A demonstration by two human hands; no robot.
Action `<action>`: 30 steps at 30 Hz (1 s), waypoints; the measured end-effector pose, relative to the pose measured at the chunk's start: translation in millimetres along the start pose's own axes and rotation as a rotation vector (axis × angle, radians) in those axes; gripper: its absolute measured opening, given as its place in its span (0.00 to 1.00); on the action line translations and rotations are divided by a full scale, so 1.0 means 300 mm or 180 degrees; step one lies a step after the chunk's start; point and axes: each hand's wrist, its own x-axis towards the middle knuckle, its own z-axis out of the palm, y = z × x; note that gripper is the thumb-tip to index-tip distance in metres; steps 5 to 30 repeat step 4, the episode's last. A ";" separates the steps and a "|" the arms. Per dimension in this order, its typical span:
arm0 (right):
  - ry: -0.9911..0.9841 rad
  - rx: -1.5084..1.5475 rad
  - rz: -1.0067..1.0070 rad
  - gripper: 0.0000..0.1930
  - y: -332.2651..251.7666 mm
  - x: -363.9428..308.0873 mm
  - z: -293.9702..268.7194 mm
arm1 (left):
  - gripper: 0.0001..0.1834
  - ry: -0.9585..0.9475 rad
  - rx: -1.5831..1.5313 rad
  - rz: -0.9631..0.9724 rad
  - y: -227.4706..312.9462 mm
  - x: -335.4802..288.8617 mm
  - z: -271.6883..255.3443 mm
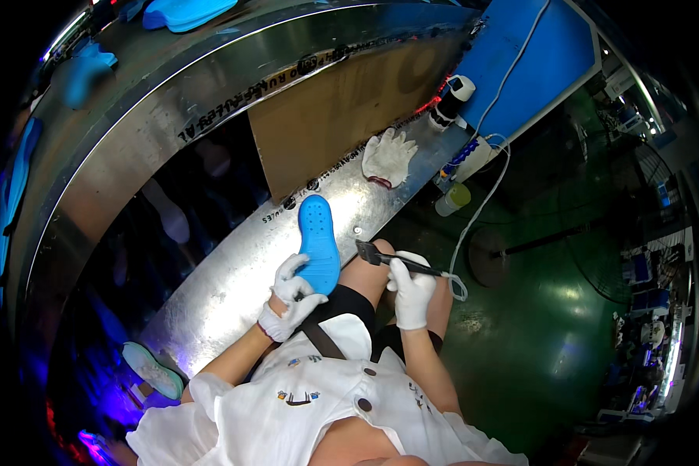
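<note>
A blue shoe sole (316, 241) with small holes near its far end lies partly over the metal bench. My gloved left hand (293, 293) grips its near left edge, with the thumb and fingers around the rim. In my gloved right hand (412, 289) is a black-handled brush (375, 254), its dark head pointing left toward the sole. The brush head stays apart from the sole. A thin white cord loops near the handle's end.
On the metal bench (210, 299) rests a white knitted glove (388, 158). Brown cardboard (326, 124) stands behind it. A white-and-black bottle (452, 101) and a yellowish cup (453, 199) are at the right. More blue soles (185, 12) lie on the upper belt. A fan (598, 225) stands farther right.
</note>
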 end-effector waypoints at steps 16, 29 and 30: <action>-0.0723 -0.0636 -0.0028 0.10 0.057 0.119 0.131 | 0.14 0.0882 -0.0951 -0.1256 0.010 0.000 -0.021; -0.0723 -0.0636 -0.0028 0.10 0.057 0.119 0.131 | 0.14 0.0882 -0.0951 -0.1256 0.010 0.000 -0.021; -0.0723 -0.0636 -0.0028 0.10 0.057 0.119 0.131 | 0.14 0.0882 -0.0951 -0.1256 0.010 0.000 -0.021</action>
